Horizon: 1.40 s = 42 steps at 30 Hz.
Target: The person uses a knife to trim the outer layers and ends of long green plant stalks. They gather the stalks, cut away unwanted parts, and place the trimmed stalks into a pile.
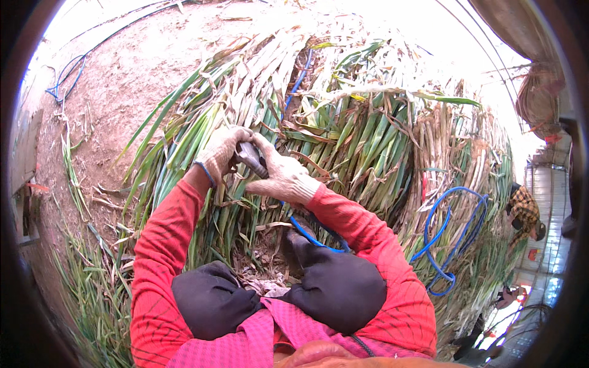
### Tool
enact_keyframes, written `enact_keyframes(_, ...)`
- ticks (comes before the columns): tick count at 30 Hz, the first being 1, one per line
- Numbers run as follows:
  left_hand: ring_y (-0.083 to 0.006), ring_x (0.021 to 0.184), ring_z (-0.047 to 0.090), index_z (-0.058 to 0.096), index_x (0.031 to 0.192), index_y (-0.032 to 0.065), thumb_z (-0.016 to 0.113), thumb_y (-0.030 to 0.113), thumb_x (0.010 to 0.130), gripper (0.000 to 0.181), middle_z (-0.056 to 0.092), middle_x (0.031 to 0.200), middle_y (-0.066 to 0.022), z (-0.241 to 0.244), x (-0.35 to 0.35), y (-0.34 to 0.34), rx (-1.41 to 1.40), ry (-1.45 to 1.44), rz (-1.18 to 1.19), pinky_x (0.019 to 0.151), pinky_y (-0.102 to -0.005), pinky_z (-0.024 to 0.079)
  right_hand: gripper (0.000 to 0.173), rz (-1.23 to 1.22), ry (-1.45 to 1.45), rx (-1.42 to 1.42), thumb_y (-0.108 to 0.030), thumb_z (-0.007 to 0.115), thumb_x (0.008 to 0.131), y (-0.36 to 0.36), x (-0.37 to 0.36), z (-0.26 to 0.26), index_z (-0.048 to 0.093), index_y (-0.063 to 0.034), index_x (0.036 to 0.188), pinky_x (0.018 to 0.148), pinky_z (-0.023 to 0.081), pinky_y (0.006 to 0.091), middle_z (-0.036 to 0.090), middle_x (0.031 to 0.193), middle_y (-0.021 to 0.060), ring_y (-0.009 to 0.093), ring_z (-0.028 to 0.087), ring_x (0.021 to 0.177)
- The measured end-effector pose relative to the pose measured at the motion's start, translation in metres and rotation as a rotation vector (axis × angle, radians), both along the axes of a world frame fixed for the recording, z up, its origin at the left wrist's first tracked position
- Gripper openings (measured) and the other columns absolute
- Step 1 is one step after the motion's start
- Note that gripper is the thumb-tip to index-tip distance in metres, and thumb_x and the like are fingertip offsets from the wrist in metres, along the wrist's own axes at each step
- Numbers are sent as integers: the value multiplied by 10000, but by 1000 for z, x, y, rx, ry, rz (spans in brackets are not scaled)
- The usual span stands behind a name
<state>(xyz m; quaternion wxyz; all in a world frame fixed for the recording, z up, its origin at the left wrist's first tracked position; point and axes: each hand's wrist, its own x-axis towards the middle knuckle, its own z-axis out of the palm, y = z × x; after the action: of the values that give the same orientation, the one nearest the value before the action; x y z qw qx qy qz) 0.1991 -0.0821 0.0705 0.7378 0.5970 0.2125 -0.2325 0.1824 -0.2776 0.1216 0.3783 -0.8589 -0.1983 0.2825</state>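
Observation:
My left hand (224, 152), in a pale knit glove, curls its fingers at the left end of a dark grey object (252, 159), possibly a tool, whose kind I cannot tell. From the other side my right hand (284, 174), gloved alike, holds the same object between thumb and fingers. Both hands are above a heap of long green and dry leafy stalks (363, 138) that look like leeks or large spring onions. Green leaves (195, 147) fan out beside and beneath my left hand. What the left palm holds is partly hidden.
Blue cord (432, 230) lies looped on the stalks at right; another piece (306, 233) runs near my right knee. Bare soil (133, 69) stretches at upper left, with a dark line and blue coil (69, 80). A person in a checked shirt (524, 207) is at far right.

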Motion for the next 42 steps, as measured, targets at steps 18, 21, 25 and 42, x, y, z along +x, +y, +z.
enact_keyframes(18,-382,1193,587,545,1321,61,811,494,725,783,605,1264,-213,-45,12,16,1561,-424,-385,1008,-467,482,822,-67,-96,47,-218,730,783,-34,4,-42,400,-98,1526,1007,483,354,630,1315,211,284,653,1174)
enact_keyframes(21,-408,1118,630,556,1250,38,804,504,732,739,604,1259,-256,-43,17,6,1432,-245,-304,962,-473,512,813,-1,117,-183,-203,687,783,-20,-9,-26,393,-112,1535,1041,471,357,623,1321,231,284,630,1230)
enact_keyframes(25,-382,1084,648,567,1211,23,831,458,692,727,657,1146,-248,-28,19,2,1170,-167,-346,928,-434,513,864,-263,58,20,-193,700,756,-41,11,-38,363,-104,1547,920,511,332,690,1143,180,261,683,1026)
enact_keyframes(42,-366,963,677,579,1181,21,783,331,736,580,686,1041,-229,-47,12,14,1093,-233,-311,848,-436,537,798,-231,-139,64,-289,693,733,-15,82,-64,462,-176,1488,943,514,412,672,1204,230,377,659,1115)
